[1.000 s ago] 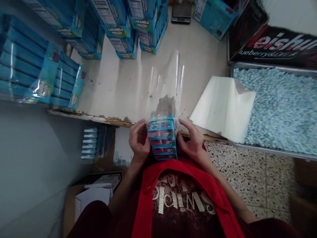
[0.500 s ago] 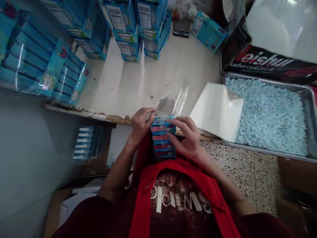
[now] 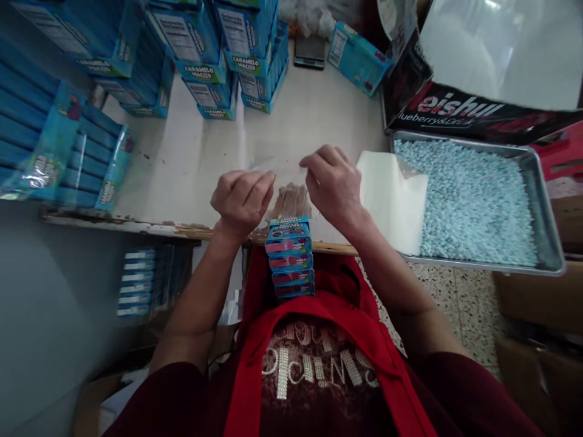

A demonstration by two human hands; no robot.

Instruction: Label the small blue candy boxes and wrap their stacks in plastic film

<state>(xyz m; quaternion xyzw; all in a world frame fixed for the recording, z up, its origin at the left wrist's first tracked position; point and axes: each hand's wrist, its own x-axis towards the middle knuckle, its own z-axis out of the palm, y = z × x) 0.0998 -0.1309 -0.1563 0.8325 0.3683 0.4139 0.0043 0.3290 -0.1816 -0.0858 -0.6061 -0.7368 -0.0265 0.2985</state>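
Note:
A stack of several small blue candy boxes (image 3: 290, 261) stands at the table's front edge, against the red apron. My left hand (image 3: 243, 199) is raised above the table to the left of the stack, its fingers curled together; a faint clear film shows near its fingertips. To the right and slightly above the stack, my right hand (image 3: 334, 184) is also raised, fingers bent and pressed together. What either hand holds is too small or transparent to make out. Neither hand touches the boxes.
Blue display boxes (image 3: 200, 70) are stacked at the back left, with wrapped packs (image 3: 86, 152) beside them. A metal tray (image 3: 553, 243) of light-blue candies lies right, partly under a white sheet (image 3: 387, 200). A small scale (image 3: 310, 53) and a printed carton (image 3: 473, 118) stand behind.
Both hands have left the stack of boxes and moved up and apart over the table. The view has shifted a little, so the surroundings sit further left.

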